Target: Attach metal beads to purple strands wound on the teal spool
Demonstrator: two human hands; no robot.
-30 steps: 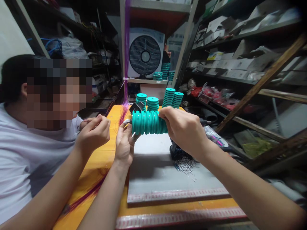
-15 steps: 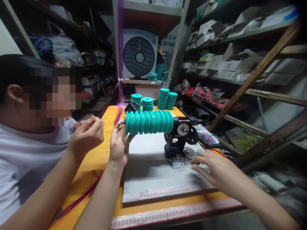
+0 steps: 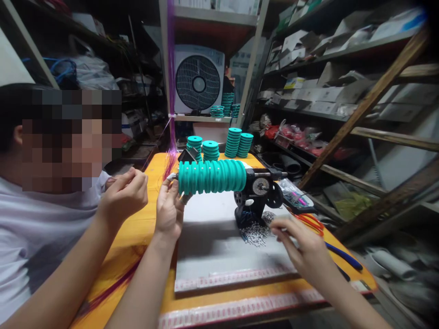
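Observation:
A row of several teal spools (image 3: 212, 176) sits sideways on a shaft of a small black winding machine (image 3: 257, 194). My left hand (image 3: 169, 209) is at the left end of that row, fingers curled round the white tip of the shaft. Lower right, my right hand (image 3: 300, 244) rests on the grey mat (image 3: 212, 246), its fingers drawn together at the edge of a pile of small silver pieces (image 3: 255, 234). What they pinch is too small to make out.
A co-worker in a white shirt sits at the left, a closed hand (image 3: 123, 196) raised beside mine. Stacks of teal spools (image 3: 219, 145) stand at the back of the orange table (image 3: 151, 228). Purple strands (image 3: 170, 91) hang down. Blue-handled pliers (image 3: 343, 258) lie right. Shelves crowd both sides.
My right hand left the spool row, dropped to the mat and pulled its fingers together by the silver pile. My left hand stays at the shaft end.

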